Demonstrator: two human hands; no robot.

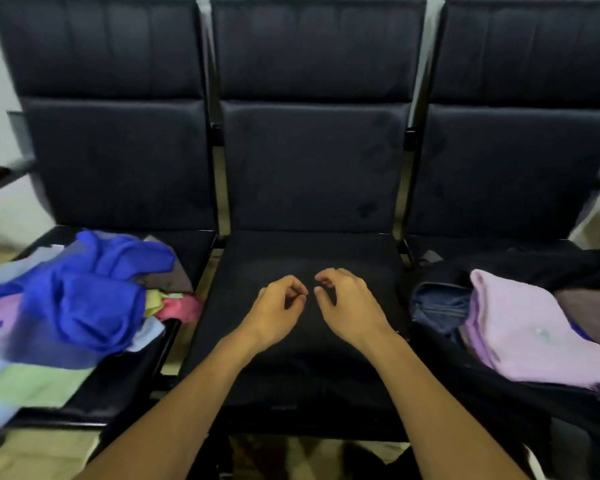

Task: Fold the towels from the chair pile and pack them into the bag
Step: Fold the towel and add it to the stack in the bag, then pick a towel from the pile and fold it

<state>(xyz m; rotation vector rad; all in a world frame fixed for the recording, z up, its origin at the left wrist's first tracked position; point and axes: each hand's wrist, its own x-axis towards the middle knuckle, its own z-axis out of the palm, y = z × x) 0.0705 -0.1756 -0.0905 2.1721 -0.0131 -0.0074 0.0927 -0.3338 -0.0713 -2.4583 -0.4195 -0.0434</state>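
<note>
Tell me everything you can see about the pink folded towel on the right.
The pink folded towel is pale lilac-pink, soft terry-looking cloth, folded into a flat rectangle with stacked layers showing along its left edge. It lies atop the open dark bag on the right-hand seat, tilted slightly. Brownish cloth borders its right side. Neither hand touches it.

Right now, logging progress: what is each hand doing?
Left hand: fingers loosely curled, holding nothing.
Right hand: fingers loosely curled, holding nothing.

Left hand [278, 311], right hand [347, 303] side by side, fingers loosely curled, empty.
</note>
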